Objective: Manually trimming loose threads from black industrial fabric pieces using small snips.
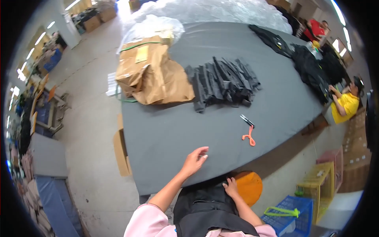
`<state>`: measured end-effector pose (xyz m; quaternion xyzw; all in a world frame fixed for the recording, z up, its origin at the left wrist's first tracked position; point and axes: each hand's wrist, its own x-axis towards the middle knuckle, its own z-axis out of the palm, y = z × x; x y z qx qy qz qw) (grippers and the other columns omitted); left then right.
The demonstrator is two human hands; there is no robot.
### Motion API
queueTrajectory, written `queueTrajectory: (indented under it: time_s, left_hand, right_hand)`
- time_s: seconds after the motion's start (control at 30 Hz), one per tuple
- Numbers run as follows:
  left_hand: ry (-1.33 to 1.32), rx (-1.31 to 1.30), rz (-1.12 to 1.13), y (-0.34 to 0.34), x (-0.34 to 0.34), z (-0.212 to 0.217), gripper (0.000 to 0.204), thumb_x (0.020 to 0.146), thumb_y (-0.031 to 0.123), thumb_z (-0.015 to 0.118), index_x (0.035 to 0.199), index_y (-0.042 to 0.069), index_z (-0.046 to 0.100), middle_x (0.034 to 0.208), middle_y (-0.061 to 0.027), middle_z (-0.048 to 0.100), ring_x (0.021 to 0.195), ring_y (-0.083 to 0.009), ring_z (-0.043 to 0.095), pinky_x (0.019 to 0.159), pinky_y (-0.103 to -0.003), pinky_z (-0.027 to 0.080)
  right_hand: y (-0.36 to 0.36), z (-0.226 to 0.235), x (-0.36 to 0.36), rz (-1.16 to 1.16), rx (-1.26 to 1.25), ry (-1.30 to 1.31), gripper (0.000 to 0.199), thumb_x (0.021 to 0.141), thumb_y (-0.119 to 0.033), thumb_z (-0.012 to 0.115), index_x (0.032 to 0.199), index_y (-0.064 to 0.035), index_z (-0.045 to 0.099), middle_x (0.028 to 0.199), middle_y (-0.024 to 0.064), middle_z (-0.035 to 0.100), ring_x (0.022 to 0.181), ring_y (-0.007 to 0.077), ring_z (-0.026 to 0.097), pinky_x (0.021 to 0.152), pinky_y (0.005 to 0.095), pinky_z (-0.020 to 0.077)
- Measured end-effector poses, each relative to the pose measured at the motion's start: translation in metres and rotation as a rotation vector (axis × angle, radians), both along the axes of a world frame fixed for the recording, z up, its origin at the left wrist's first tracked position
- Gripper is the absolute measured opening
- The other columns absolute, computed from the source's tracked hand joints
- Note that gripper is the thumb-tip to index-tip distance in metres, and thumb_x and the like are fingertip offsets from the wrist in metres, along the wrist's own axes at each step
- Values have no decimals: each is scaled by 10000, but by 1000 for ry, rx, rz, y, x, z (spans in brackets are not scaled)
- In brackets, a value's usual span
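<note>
"Head view: what are the two hands doing?"

"The left hand (194,161) is over the near part of the grey table (173,136), fingers loosely curled, thumb apart, nothing in it. The right hand (230,186) lies on the dark cloth (205,203) at the lap, fingers bent; I can't tell whether it pinches any of it."

"Why keep it down there?"

"Probably to steady the cloth, or simply to rest (the table edge is just beyond it)."

"And the snips (247,121)?"

"On open tabletop, blades pointing away and the orange cord (249,138) looped toward the person, perhaps so they're easy to find and pick up."

"Where are the black strips (223,81)?"

"Farther in, just beside the brown bag (154,75), maybe heaped there to leave the near side free."

"How do they look?"

"Long, narrow and creased, dull black with faint grey highlights, overlapping roughly side by side, their ends uneven. They seem limp and light."
</note>
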<state>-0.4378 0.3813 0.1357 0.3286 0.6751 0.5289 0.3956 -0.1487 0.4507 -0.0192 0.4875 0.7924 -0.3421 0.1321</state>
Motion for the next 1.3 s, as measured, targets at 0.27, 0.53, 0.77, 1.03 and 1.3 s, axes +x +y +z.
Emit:
queueTrajectory:
  time_s: [0.27, 0.53, 0.77, 1.03, 1.3]
  left_hand:
    - [-210, 175, 171, 36, -54, -2, 330, 890, 61, 557, 1218, 28, 536, 1141, -77, 599, 1040, -159, 569, 901, -293, 459]
    - [382, 242, 467, 157, -176, 23, 474, 830, 102, 645, 1272, 58, 481, 1279, -111, 478, 1082, -214, 507, 876, -316, 459]
    - [435, -43, 571, 267, -228, -33, 795, 857, 461, 596, 1439, 63, 231, 1481, -237, 184, 1388, -347, 165, 1121, -431, 173]
    - [744, -460, 554, 283, -218, -57, 630, 915, 524, 433, 1435, 197, 295, 1493, -189, 230, 1389, -326, 209, 1093, -565, 97]
    - [848, -117, 683, 301, -215, -58, 620, 937, 393, 496, 1411, 43, 304, 1455, -213, 281, 1368, -338, 223, 1118, -409, 169]
  right_hand:
    - [115, 0, 38, -232, -111, 12, 567, 857, -345, 589, 1293, -11, 448, 1309, 171, 472, 1206, 322, 460, 967, 463, 385]
    - [241, 106, 56, -637, 363, 316, 277, 855, -84, 566, 1121, -14, 590, 1087, 134, 614, 1004, 244, 590, 873, 334, 467]
    - [291, 164, -127, 190, 463, 594, 337, 750, -152, 677, 1064, -51, 609, 1015, 136, 599, 943, 330, 552, 816, 391, 467]
    - [335, 111, -150, 517, 259, 372, 482, 765, -239, 692, 1201, -110, 531, 1037, 70, 524, 999, 253, 506, 802, 367, 463]
    - [465, 118, -58, -353, -863, 843, 233, 899, -159, 556, 1088, -32, 608, 804, 5, 565, 679, 72, 536, 639, 264, 487]
